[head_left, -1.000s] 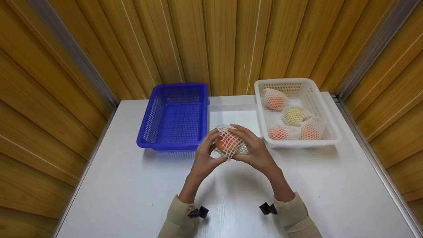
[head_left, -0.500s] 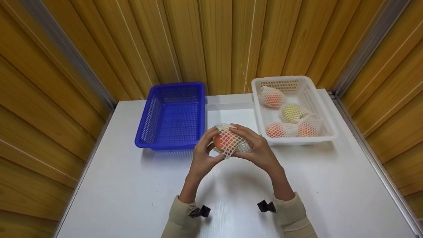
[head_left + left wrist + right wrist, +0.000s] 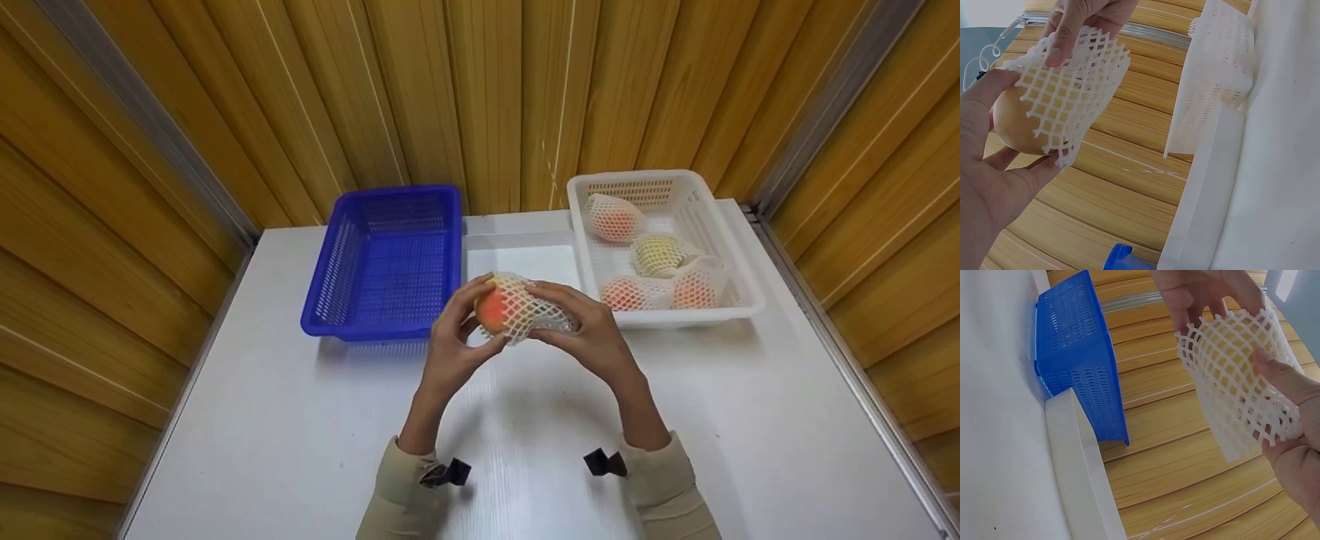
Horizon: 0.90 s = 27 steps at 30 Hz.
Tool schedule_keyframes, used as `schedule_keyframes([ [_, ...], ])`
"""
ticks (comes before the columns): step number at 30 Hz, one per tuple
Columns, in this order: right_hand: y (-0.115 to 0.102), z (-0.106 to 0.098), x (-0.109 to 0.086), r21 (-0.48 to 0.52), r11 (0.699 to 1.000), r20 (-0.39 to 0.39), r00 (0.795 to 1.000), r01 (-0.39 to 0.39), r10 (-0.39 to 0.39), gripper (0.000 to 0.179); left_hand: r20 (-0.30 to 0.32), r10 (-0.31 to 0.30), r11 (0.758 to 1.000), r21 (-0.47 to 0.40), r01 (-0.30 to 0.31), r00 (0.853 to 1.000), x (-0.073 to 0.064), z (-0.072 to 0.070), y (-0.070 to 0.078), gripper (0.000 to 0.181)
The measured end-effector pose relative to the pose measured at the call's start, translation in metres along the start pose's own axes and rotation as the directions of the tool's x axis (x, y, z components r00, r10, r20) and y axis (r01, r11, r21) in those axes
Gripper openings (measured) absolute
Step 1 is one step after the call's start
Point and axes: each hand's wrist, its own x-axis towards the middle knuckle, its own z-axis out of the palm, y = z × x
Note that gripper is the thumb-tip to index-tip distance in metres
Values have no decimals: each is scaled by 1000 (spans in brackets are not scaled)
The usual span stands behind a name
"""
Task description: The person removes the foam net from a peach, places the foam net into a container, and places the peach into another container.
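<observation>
In the head view, a red-and-yellow apple is held up above the table, half inside a white foam net. My left hand grips the apple's bare left end, thumb below and fingers over the top. From the other side, my right hand pinches the net, whose right part hangs slack past the fruit. The left wrist view shows the apple's bare skin beyond the net's open edge. Mesh covers most of the fruit in the right wrist view, with the right thumb pressed on it.
A blue basket stands at the back left. At the back right, a white basket holds several netted fruits, one of them yellow. A white ledge runs between them, before a wood-panel wall.
More of the apple's red skin shows at the left, with the net drawn back to the right. Both hands are slightly higher and farther left in the head view, which has shifted a little.
</observation>
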Motion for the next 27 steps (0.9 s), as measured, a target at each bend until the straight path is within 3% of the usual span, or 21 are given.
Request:
schedule_keyframes([
  [8, 7, -3, 0, 8, 999, -67, 997, 38, -37, 44, -23, -5, 1000, -9, 4, 1000, 1, -2, 2, 67],
  [19, 9, -5, -8, -25, 996, -123, 989, -84, 81, 52, -73, -70, 997, 26, 72, 995, -4, -8, 14, 68],
  [27, 14, -5, -10, -15, 996, -116, 989, -89, 86, 45, -110, -99, 991, 79, 108, 989, -9, -15, 5, 70],
])
